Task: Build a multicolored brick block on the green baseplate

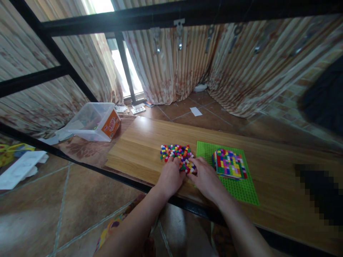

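Note:
A loose pile of small multicoloured toy bricks [174, 149] lies on the wooden board. At the pile's near left side is my left hand [171, 175], its bent fingertips touching the bricks and its thumb apart. My right hand [205, 175] reaches in from the other side, index finger and thumb spread around a few bricks. No brick is visibly lifted in either hand; some fingertips are hidden. Right of my right hand, a green baseplate [242, 194] carries a block built of multicoloured bricks [230, 163], several layers high.
The wooden tabletop [139, 142] has a dark metal edge [128, 181] along its near side. A clear plastic bin [91, 123] with an orange label stands beyond its left end. Black metal bars [134, 22] with hanging clips cross above. Curtains [166, 67] hang behind; papers [196, 111] lie on the tiled floor.

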The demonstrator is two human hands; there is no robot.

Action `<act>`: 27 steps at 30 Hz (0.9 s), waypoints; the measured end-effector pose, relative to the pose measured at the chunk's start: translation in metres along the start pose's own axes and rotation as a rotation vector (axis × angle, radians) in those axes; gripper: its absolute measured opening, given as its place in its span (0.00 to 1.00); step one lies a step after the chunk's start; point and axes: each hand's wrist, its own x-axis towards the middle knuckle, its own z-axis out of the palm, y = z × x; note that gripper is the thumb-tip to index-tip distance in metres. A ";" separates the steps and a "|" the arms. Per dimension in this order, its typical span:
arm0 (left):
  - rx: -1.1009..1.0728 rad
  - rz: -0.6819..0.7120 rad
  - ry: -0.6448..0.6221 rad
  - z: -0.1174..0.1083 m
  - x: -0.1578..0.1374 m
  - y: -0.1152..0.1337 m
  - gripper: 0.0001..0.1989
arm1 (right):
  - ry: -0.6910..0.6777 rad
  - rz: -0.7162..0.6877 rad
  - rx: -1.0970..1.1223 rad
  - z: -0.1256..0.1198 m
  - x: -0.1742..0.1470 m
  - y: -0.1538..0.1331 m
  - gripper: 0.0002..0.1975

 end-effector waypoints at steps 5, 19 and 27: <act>-0.063 0.024 0.031 0.002 0.001 -0.001 0.11 | -0.045 0.019 0.051 -0.002 -0.002 0.000 0.24; -0.072 0.088 -0.008 0.003 0.001 -0.006 0.15 | -0.072 -0.020 0.020 -0.008 -0.007 -0.003 0.21; -0.042 0.093 -0.037 0.003 0.001 -0.006 0.13 | -0.091 -0.027 0.079 -0.008 -0.008 -0.001 0.22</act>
